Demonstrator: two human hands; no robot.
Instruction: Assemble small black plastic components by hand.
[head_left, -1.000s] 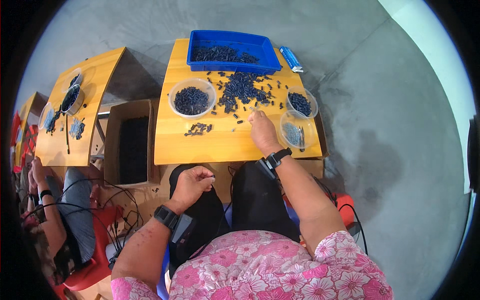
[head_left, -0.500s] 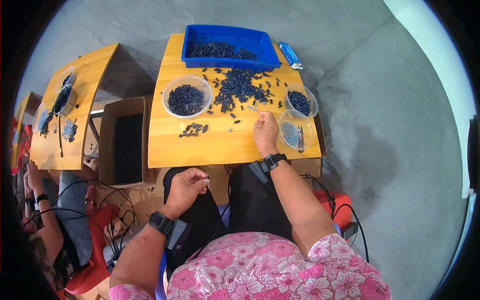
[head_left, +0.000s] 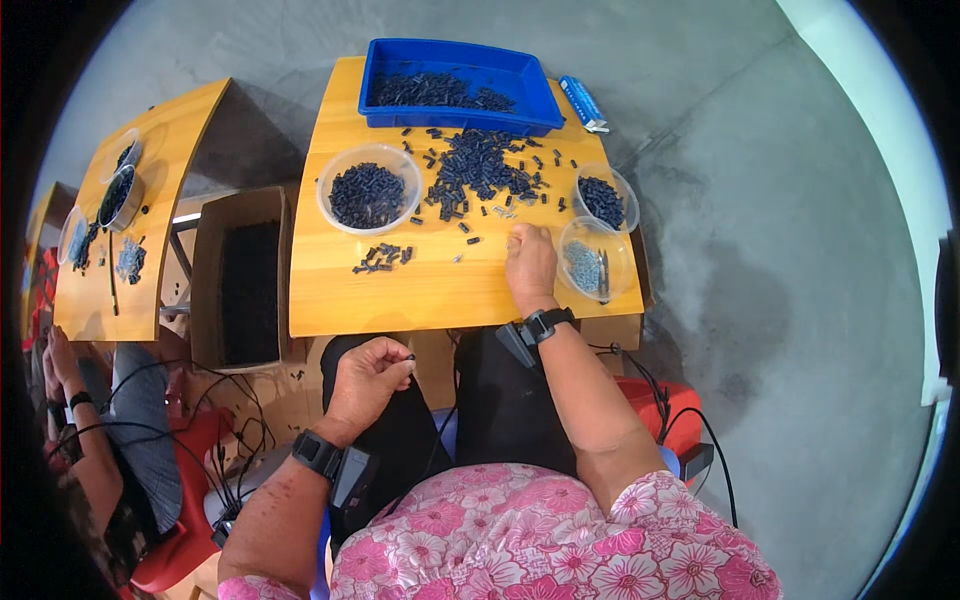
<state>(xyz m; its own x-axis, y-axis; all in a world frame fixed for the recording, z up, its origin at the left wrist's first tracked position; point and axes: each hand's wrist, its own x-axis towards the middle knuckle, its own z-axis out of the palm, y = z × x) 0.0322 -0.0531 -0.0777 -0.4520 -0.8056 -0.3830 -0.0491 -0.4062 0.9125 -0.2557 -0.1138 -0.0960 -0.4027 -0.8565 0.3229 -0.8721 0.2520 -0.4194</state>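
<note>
My left hand (head_left: 368, 387) is above my lap, just short of the table's front edge, with thumb and fingers pinched on a small black cylindrical piece (head_left: 411, 358). On the yellow table (head_left: 400, 300), my right hand (head_left: 531, 262) rests with its fingers curled in; whatever is between the fingertips is hidden. Just beyond it lie a few tiny silvery pins (head_left: 506, 212) beside a large heap of small black cylinders (head_left: 480, 165). To its right stands a clear tub (head_left: 592, 290) with light grey-blue bits and a dark slim tool, perhaps tweezers.
A blue tray (head_left: 400, 120) with black pieces spans the table's far side. Clear bowls of black cylinders stand left (head_left: 325, 200) and right (head_left: 632, 210). A small pile (head_left: 383, 258) lies front left. A cardboard box (head_left: 205, 290) sits left; a co-worker's arm (head_left: 98, 460) shows far left.
The view has shifted slightly. My right hand has curled a little closer by the silvery pins; my left hand keeps its pinch on the black piece.
</note>
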